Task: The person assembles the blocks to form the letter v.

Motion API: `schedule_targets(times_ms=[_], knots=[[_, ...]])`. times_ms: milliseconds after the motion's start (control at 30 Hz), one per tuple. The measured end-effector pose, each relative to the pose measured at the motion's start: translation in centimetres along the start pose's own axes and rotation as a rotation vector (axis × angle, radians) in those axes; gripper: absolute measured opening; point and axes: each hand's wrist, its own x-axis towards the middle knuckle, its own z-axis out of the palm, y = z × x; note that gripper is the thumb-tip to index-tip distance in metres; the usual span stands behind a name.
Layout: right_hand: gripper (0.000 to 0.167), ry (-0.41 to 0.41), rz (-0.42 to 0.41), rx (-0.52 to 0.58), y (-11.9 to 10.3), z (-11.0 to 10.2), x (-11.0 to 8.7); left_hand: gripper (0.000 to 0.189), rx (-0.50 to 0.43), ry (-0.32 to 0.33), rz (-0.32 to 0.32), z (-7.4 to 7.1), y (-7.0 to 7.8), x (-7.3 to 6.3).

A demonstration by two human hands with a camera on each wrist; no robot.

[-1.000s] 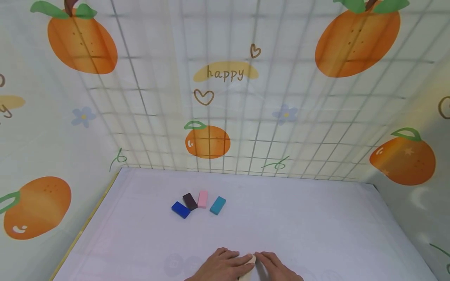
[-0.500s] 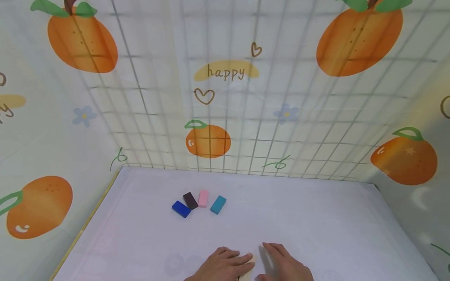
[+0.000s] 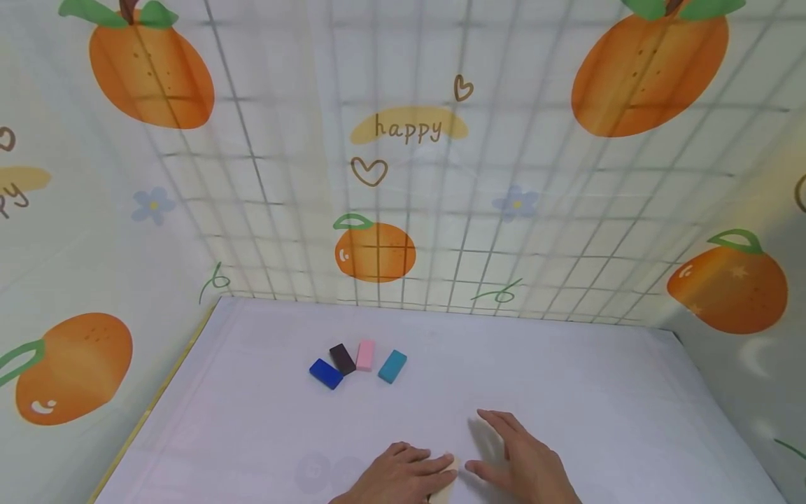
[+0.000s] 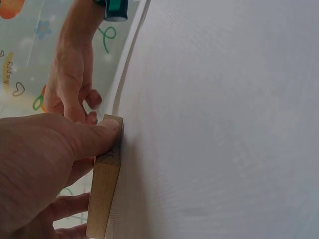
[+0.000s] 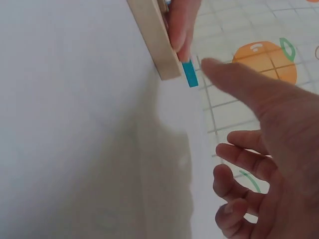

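Observation:
Under my left hand [image 3: 399, 476] is a light wooden block [image 4: 103, 196], narrow and bar-shaped. The left wrist view has the thumb on its near end, beside a small dark marking, and the fingers along its far side. In the head view two fingers lie across its top. My right hand [image 3: 529, 462] is apart from the block, just to its right, thumb and fingers spread and holding nothing. In the right wrist view the thumb points toward the wooden block's end, while the other fingers [image 5: 244, 159] are loosely bent.
Farther back on the white table [image 3: 567, 392] lie a blue block [image 3: 326, 374], a dark brown block [image 3: 343, 359], a pink block [image 3: 365, 355] and a teal block [image 3: 392, 367]. A curtain with printed oranges [image 3: 375, 253] encloses the back and sides.
My right hand has left the wooden block's side, moved right and forward, and spread its thumb from the fingers. The left hand has stayed on the block.

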Motion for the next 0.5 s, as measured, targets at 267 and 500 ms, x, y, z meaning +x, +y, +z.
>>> schedule_targets(times_ms=[267, 500], knots=[[0.086, 0.049, -0.094, 0.058, 0.8, -0.1, 1.8, 0.066, 0.008, 0.012, 0.005, 0.2, -0.2, 0.0], [0.091, -0.001, -0.064, 0.09, 0.4, 0.2, 3.8, 0.065, 0.009, 0.021, 0.011, 0.1, -0.1, 0.0]])
